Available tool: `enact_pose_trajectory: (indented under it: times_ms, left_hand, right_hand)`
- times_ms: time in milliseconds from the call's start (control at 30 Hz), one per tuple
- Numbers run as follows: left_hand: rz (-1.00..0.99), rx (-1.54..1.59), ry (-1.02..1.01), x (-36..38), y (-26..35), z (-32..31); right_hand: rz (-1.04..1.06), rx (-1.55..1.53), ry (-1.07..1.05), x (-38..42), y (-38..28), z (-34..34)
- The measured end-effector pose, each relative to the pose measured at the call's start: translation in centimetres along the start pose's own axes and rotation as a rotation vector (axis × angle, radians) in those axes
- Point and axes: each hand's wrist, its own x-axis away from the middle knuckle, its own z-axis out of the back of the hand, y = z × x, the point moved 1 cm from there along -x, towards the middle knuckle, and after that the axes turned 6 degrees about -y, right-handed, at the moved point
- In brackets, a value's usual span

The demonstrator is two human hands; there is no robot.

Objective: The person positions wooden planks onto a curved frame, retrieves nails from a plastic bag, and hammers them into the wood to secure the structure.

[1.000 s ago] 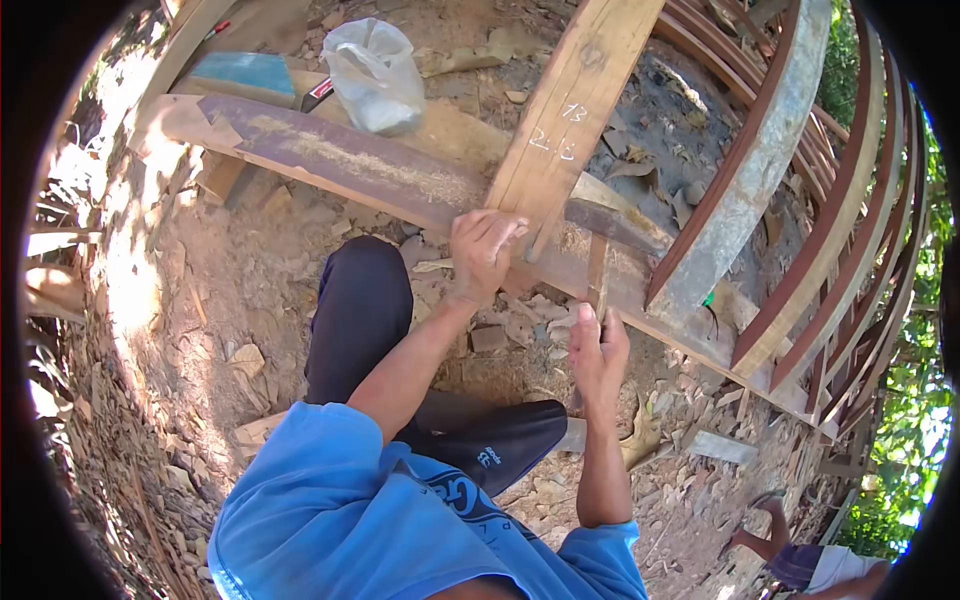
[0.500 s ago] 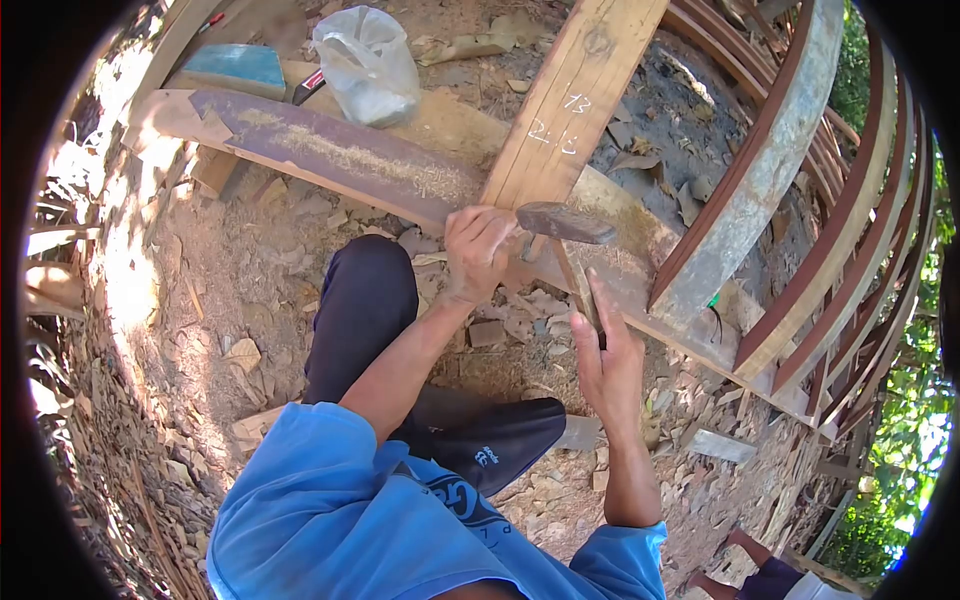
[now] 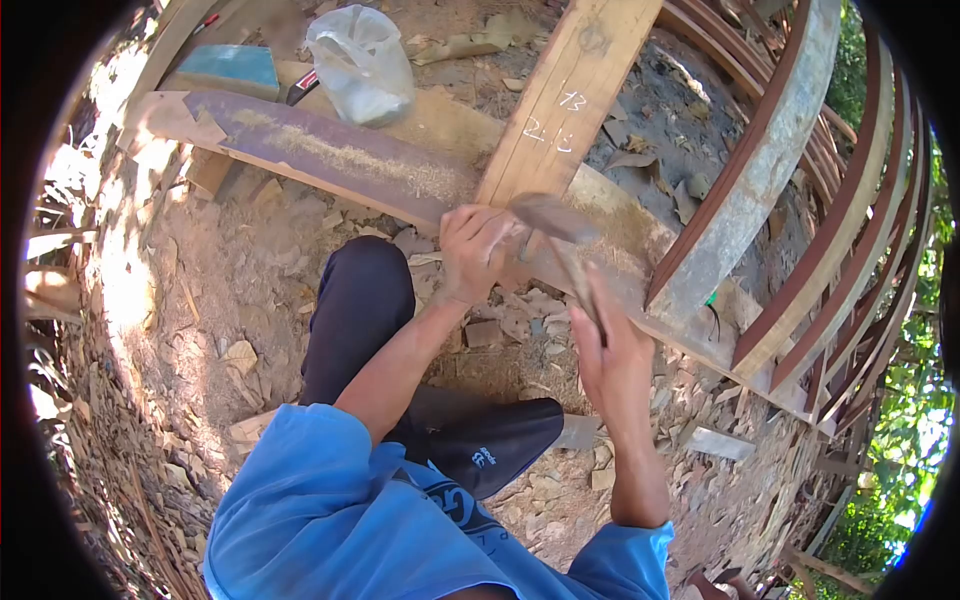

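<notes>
My right hand (image 3: pixel 612 350) is closed around the thin handle of a hammer (image 3: pixel 552 218), whose dark head is blurred just right of my left hand. My left hand (image 3: pixel 474 250) has its fingers curled at the near end of a wooden plank (image 3: pixel 560 100) with white chalk marks. What those fingers hold, if anything, is hidden. Under the plank's near end, a long dusty board (image 3: pixel 330 150) runs across from upper left to lower right.
A clear plastic bag (image 3: pixel 362 75) and a blue-painted wood piece (image 3: pixel 232 68) lie at the upper left. Curved wooden ribs (image 3: pixel 750 170) rise on the right. Chips and offcuts (image 3: pixel 720 443) cover the ground. Part of another person (image 3: pixel 722 582) shows at the bottom right.
The hammer head has shifted slightly left toward my left hand and blurred. My right hand has tilted a little. The other person at the bottom right has moved mostly out of view.
</notes>
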Motion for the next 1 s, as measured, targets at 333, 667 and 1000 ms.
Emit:
enact_pose_trajectory:
  times_ms: [333,667,1000]
  left_hand:
    - [0.011,0.030,-0.039,0.3,0.2,0.2]
    - [0.094,0.197,-0.086,-0.1,0.2,2.1]
    - [0.654,0.234,-0.417,-10.1,-3.0,-1.1]
  right_hand:
    - [0.013,0.037,0.120,0.6,4.2,-3.4]
    - [-0.249,0.167,0.061,3.0,3.6,-6.9]
    - [-0.343,0.089,0.053,3.1,3.0,-8.1]
